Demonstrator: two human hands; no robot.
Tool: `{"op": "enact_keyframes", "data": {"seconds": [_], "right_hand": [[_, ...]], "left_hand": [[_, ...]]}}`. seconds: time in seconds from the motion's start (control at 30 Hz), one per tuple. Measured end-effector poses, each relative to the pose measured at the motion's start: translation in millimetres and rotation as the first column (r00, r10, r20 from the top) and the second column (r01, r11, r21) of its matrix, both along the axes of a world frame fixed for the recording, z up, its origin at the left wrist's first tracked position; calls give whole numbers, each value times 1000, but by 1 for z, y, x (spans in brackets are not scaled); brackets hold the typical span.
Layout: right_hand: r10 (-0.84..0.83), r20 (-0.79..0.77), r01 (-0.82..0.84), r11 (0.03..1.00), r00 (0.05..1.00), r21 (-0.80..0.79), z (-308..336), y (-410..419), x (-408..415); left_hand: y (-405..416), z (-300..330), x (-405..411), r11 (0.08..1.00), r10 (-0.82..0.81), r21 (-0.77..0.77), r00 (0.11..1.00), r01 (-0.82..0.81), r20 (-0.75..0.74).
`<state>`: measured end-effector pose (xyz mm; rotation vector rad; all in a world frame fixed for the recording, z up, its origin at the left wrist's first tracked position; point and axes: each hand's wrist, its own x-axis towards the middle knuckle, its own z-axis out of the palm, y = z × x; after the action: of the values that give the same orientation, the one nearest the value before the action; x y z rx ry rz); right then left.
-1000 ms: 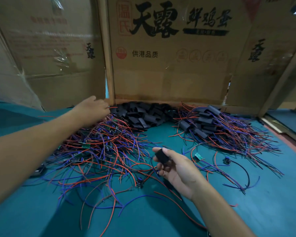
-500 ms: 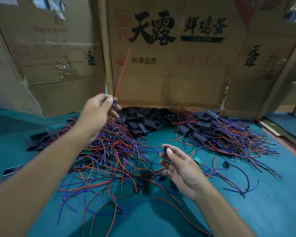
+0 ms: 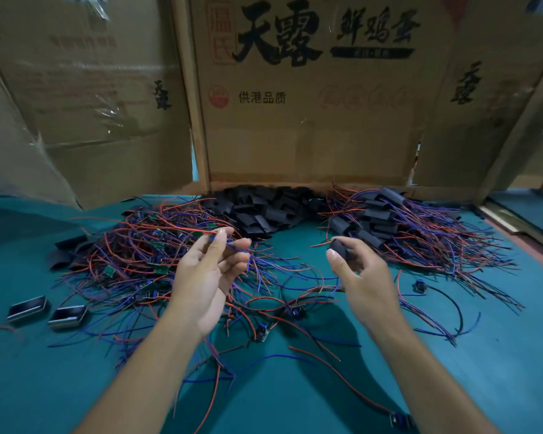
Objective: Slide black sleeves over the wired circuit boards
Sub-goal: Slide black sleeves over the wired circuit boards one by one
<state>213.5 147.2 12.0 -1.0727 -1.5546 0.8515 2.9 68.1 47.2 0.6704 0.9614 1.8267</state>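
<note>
Nearest the camera, two bare forearms are reaching forward over a green table (image 3: 499, 355), where loose red and blue wires (image 3: 314, 352) are trailing between them. The left hand (image 3: 206, 277) is hanging palm-up above the table, its fingers (image 3: 215, 245) curling and pinching a thin blue wire (image 3: 239, 247) between thumb and fingertips; whether a circuit board is hanging from that wire cannot be told. The right hand (image 3: 362, 274) is hovering beside it, well apart from the left, and its thumb and fingers are pinching a short black sleeve (image 3: 339, 247) at the fingertips, with the sleeve's open end facing roughly toward the left hand. The sleeve and the pinched wire are not touching. Under and behind the left hand, a big tangle of wired circuit boards (image 3: 138, 255) is lying on the table, with small green boards showing among the strands. Left of that tangle, two small metal boxes (image 3: 47, 311) are sitting side by side. Behind the right hand, a pile of sleeved boards (image 3: 398, 227) is lying with wires fanning out to the right. Farther back, between the two piles, a heap of loose black sleeves (image 3: 264, 211) is resting against a cardboard wall (image 3: 311, 136) printed with large black characters.
</note>
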Motion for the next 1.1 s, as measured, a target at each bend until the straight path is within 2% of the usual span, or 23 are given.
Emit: {"op": "enact_keyframes", "data": {"seconds": [0.1,0.23,0.33,0.57,1.1], "right_hand": [[19,170,-35,995,985,92,4,-1,4],[103,323,-172,966,941,193,12,-6,10],[189,348,-265,946,918,187,16,-5,15],[294,334,-354,925,896,136,11,-3,18],[442,391,-503,862,807,64,8,0,18]], "left_hand": [[-2,2,-1,999,-9,46,1000,8,16],[-2,2,-4,996,-29,84,999,28,18],[-3,1,-7,996,-29,90,999,26,32],[-3,-1,-9,992,-57,110,998,55,15],[1,-4,-12,999,5,33,999,-7,47]]}}
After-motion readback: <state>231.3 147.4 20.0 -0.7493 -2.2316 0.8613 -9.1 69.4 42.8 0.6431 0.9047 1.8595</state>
